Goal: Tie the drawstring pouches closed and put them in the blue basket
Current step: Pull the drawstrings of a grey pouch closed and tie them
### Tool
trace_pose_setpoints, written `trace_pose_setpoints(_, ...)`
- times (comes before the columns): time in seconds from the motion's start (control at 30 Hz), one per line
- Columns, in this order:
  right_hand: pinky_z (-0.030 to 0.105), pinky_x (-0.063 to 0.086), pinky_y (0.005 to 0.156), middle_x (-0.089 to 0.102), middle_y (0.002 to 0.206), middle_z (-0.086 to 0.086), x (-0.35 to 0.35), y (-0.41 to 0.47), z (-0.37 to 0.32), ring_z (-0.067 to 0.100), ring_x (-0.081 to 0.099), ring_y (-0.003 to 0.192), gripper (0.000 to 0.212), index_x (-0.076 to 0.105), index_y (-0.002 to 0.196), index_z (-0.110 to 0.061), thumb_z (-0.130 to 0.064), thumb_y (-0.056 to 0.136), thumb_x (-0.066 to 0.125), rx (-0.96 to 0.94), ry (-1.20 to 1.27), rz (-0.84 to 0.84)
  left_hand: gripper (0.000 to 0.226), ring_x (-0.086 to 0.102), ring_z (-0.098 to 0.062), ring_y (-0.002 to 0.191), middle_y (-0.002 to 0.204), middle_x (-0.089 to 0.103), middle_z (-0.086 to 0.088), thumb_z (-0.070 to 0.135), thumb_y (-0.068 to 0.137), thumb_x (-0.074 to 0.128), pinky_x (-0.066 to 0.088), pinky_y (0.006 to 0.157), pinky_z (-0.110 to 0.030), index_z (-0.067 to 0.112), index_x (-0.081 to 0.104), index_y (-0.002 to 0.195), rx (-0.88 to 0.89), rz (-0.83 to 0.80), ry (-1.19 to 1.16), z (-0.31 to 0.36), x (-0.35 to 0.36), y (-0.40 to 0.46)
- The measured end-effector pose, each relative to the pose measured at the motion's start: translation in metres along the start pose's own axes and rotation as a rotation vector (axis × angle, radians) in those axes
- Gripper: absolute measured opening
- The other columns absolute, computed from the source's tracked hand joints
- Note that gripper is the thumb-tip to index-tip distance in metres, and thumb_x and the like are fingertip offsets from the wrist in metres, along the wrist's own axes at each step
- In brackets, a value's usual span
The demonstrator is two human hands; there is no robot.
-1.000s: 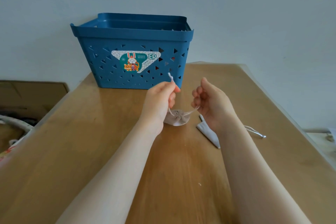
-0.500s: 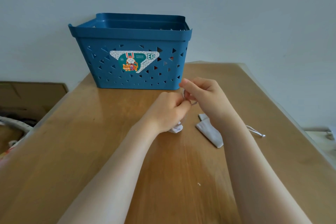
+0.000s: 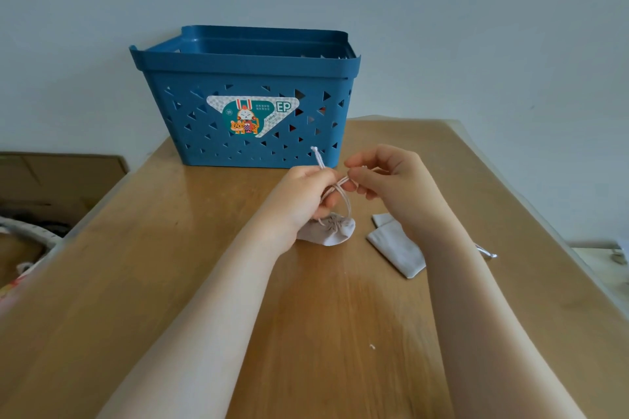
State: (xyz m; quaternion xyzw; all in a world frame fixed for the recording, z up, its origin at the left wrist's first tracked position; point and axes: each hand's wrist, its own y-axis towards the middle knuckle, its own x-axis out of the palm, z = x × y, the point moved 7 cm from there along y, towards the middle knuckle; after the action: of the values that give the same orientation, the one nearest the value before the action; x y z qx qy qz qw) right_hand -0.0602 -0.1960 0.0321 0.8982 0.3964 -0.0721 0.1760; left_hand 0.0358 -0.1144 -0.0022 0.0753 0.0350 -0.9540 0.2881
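A small beige drawstring pouch (image 3: 332, 231) lies cinched on the wooden table (image 3: 143, 248), just in front of the blue basket (image 3: 245, 92). My left hand (image 3: 303, 196) pinches one white cord of the drawstring (image 3: 343, 196), whose end sticks up past my fingers. My right hand (image 3: 384, 180) pinches the other cord, and the two cords cross between my hands above the pouch. A second pouch (image 3: 396, 247) lies flat and open to the right, partly hidden under my right forearm, with its cord end (image 3: 488, 252) showing beyond the arm.
The basket stands at the table's far edge against a pale wall. A cardboard box (image 3: 58, 180) and cluttered items sit off the table's left side. The table's right edge runs close to my right arm.
The hands were apart with the cords taut, came together over the pouch, and have now parted slightly with the cords crossed between them. The pouch shows again below my left hand.
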Motion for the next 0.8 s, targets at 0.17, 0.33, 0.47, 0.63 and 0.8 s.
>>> trace_pose_setpoints(0.17, 0.010, 0.041, 0.054, 0.065, 0.073, -0.001, 0.002, -0.002, -0.012, -0.001, 0.053, 0.054, 0.015, 0.065, 0.087, -0.015, -0.001, 0.083, 0.066, -0.050, 0.064, -0.048, 0.027, 0.029, -0.007, 0.043, 0.059, 0.050, 0.001, 0.016, 0.099, 0.042, 0.026, 0.048, -0.016, 0.004, 0.065, 0.092, -0.017, -0.148, -0.404, 0.003, 0.007, -0.002)
trace_pose_setpoints(0.33, 0.009, 0.041, 0.057, 0.068, 0.072, -0.008, 0.007, -0.006, -0.020, -0.002, 0.053, 0.055, 0.010, 0.067, 0.084, -0.009, -0.001, 0.080, 0.069, -0.113, -0.014, -0.112, 0.023, 0.036, -0.001, 0.040, 0.065, 0.055, 0.004, 0.010, 0.098, 0.042, 0.027, 0.051, -0.018, 0.009, 0.063, 0.091, 0.028, -0.090, -0.405, 0.002, -0.006, 0.002)
trace_pose_setpoints(0.47, 0.010, 0.043, 0.062, 0.070, 0.077, -0.003, 0.011, -0.007, -0.020, -0.002, 0.056, 0.060, 0.012, 0.067, 0.079, -0.012, 0.001, 0.080, 0.068, -0.140, -0.022, -0.152, 0.016, 0.035, -0.002, 0.042, 0.061, 0.054, 0.004, 0.011, 0.097, 0.047, 0.031, 0.048, -0.014, 0.007, 0.061, 0.091, 0.041, -0.047, -0.344, -0.001, -0.010, 0.004)
trace_pose_setpoints(0.63, 0.012, 0.045, 0.057, 0.069, 0.068, 0.001, 0.019, -0.010, -0.023, 0.003, 0.061, 0.058, 0.011, 0.062, 0.083, -0.004, 0.006, 0.085, 0.059, -0.131, 0.204, -0.218, 0.013, 0.041, -0.006, 0.048, 0.072, 0.049, -0.012, 0.015, 0.091, 0.052, 0.038, 0.054, -0.015, 0.004, 0.058, 0.087, 0.080, -0.103, -0.383, 0.005, -0.006, 0.002)
trace_pose_setpoints(0.8, 0.018, 0.038, 0.052, 0.063, 0.077, -0.003, -0.002, -0.003, 0.001, 0.004, 0.049, 0.055, 0.014, 0.065, 0.094, -0.017, -0.005, 0.088, 0.059, 0.019, 0.098, -0.086, 0.015, 0.039, -0.004, 0.046, 0.067, 0.059, -0.002, 0.008, 0.093, 0.047, 0.037, 0.051, -0.014, 0.008, 0.058, 0.084, 0.080, -0.131, -0.493, 0.008, -0.011, 0.000)
